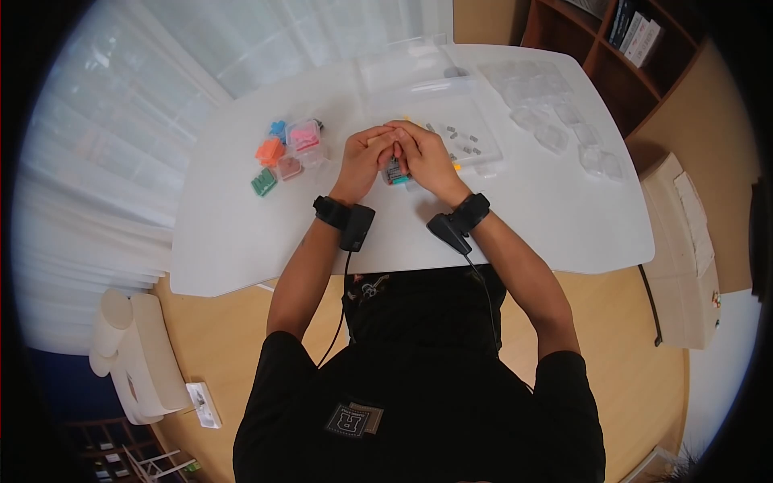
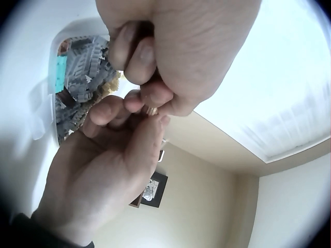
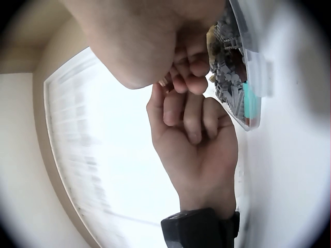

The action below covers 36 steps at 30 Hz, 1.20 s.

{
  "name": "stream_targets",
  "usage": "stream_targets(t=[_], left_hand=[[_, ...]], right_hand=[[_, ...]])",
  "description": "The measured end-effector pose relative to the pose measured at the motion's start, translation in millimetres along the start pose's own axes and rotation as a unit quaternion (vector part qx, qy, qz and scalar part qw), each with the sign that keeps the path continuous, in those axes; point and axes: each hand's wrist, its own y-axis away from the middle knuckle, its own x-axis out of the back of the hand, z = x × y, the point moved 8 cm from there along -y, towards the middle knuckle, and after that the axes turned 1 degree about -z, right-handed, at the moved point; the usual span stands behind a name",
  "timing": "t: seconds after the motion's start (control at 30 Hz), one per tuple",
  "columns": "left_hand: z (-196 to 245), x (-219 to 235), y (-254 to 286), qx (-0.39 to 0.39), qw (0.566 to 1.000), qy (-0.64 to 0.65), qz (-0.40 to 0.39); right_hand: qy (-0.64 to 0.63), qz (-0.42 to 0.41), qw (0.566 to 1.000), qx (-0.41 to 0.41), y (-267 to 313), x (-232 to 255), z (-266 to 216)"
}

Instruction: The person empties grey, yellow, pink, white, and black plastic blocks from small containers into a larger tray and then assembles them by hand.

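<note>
Both hands meet over the white table, fingertips together. My left hand (image 1: 364, 161) and right hand (image 1: 431, 161) pinch a tiny pale tan piece (image 2: 150, 110) between thumbs and fingertips. It looks like a small toy building brick, mostly covered by the fingers. The other fingers of both hands curl inward. Just beneath the hands is a clear plastic box (image 3: 252, 124) filled with grey bricks (image 2: 85, 64), some tan ones (image 2: 109, 87) and a turquoise one (image 2: 60, 74). In the head view the hands hide much of this box.
Behind the right hand, a large clear tray (image 1: 491, 153) holds scattered small grey pieces (image 1: 452, 135). Small clear cases with pink (image 1: 304, 133), orange (image 1: 270, 151), blue and green (image 1: 263, 182) contents sit at the left. Several clear containers (image 1: 551, 137) lie at the right. Cables trail from both wrist cameras.
</note>
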Motion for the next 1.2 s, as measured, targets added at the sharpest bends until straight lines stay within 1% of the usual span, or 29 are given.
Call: stream_targets(t=[0.07, 0.1, 0.13, 0.17, 0.2, 0.27, 0.3, 0.37, 0.5, 0.57, 0.67, 0.8, 0.93, 1.07, 1.17, 1.2], left_hand=[[2, -2, 0, -0.004, 1.0, 0.009, -0.009], [1, 0, 1, 0.012, 1.0, 0.023, 0.01], [-1, 3, 1, 0.027, 0.998, 0.038, 0.03], [-1, 4, 1, 0.028, 0.998, 0.038, 0.03], [-1, 5, -1, 0.036, 0.998, 0.051, 0.029], [-2, 6, 0, 0.044, 0.997, 0.064, 0.03], [-2, 6, 1, 0.049, 0.997, 0.049, 0.03], [-2, 6, 1, 0.053, 0.998, 0.034, 0.029], [-1, 4, 1, 0.048, 0.998, 0.025, 0.015], [0, 5, 1, 0.047, 0.999, 0.016, 0.01], [1, 8, -1, 0.05, 0.999, -0.012, -0.005], [6, 6, 1, 0.041, 0.998, -0.038, -0.02], [10, 6, 0, 0.031, 0.996, -0.075, -0.038], [12, 6, 1, 0.019, 0.996, -0.071, -0.054], [6, 6, -1, 0.034, 0.997, -0.041, -0.056], [6, 6, -2, 0.034, 0.998, -0.042, -0.041]], right_hand=[[0.027, 0.015, 0.999, 0.007, -2, 4, -3], [0.027, 0.017, 0.999, 0.006, -2, 6, -6], [0.066, 0.031, 0.996, 0.048, -1, 10, -15], [0.105, 0.045, 0.989, 0.09, 0, 13, -25], [0.105, 0.044, 0.989, 0.091, 0, 13, -24], [0.137, 0.07, 0.981, 0.117, 1, 16, -27], [0.137, 0.07, 0.981, 0.117, 1, 16, -28], [0.146, 0.079, 0.982, 0.09, 1, 19, -27], [0.146, 0.091, 0.98, 0.102, 2, 22, -26], [0.162, 0.088, 0.973, 0.138, 3, 21, -30], [0.153, 0.081, 0.978, 0.12, 4, 19, -29], [0.139, 0.082, 0.979, 0.129, 4, 18, -26], [0.114, 0.081, 0.983, 0.117, 4, 17, -25], [0.096, 0.075, 0.985, 0.123, 4, 17, -26], [0.094, 0.083, 0.986, 0.107, 2, 18, -23], [0.094, 0.085, 0.986, 0.107, 1, 19, -22]])
